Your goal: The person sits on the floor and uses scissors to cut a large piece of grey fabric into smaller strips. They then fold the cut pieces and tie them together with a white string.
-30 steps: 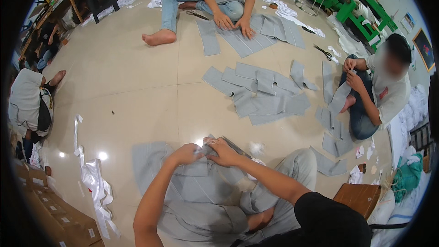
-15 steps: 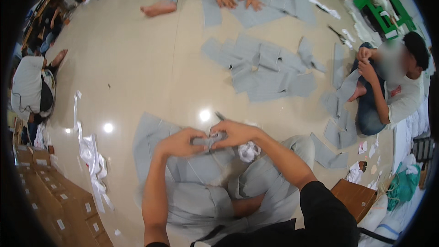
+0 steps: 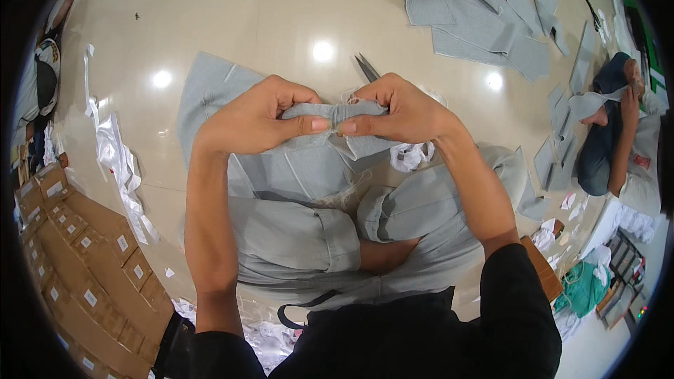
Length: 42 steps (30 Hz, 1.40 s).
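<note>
My left hand (image 3: 247,118) and my right hand (image 3: 411,116) pinch a folded grey cloth piece (image 3: 304,109), their thumb tips almost meeting at a seam with loose threads. From beyond the right hand's knuckles stick out the dark pointed blades of scissors (image 3: 366,67); their handles are hidden, and I cannot tell whether the hand grips them. A larger grey cloth panel (image 3: 274,172) with pale lines and a frayed edge lies below the hands, over the floor and against my crossed legs. A crumpled white scrap (image 3: 411,156) sits below the right wrist.
Grey cut pieces (image 3: 484,21) lie in a heap on the tiled floor (image 3: 281,7), far right. At the right sits a person (image 3: 618,123) holding grey cloth. Brown cartons (image 3: 91,267) stand at left, near white shiny strips (image 3: 116,147). A green bag (image 3: 584,288) lies lower right.
The view has tipped down, so the hands look larger and higher. The cloth between the hands is spread wider and shows more clearly. The person at the far side has left the view.
</note>
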{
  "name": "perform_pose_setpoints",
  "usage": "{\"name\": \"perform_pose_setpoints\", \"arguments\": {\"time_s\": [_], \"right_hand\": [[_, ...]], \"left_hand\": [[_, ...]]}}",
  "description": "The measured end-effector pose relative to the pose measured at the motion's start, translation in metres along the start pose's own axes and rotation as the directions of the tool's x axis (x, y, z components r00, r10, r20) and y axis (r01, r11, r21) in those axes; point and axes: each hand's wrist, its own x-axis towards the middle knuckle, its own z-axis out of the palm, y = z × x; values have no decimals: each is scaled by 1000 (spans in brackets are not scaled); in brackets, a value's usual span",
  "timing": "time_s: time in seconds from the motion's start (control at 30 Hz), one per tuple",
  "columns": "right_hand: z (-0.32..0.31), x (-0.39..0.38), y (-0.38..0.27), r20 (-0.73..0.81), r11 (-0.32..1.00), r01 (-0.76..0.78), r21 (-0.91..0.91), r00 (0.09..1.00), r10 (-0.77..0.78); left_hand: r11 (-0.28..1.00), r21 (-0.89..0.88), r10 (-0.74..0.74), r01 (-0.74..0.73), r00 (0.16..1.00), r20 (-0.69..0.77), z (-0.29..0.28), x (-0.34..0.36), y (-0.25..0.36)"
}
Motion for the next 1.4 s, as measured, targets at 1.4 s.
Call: {"name": "perform_pose_setpoints", "arguments": {"time_s": [1.4], "right_hand": [[-7, 1, -1, 84, 994, 92, 55, 992, -96]], "left_hand": [[999, -39, -37, 37, 999, 15, -6, -5, 7]]}}
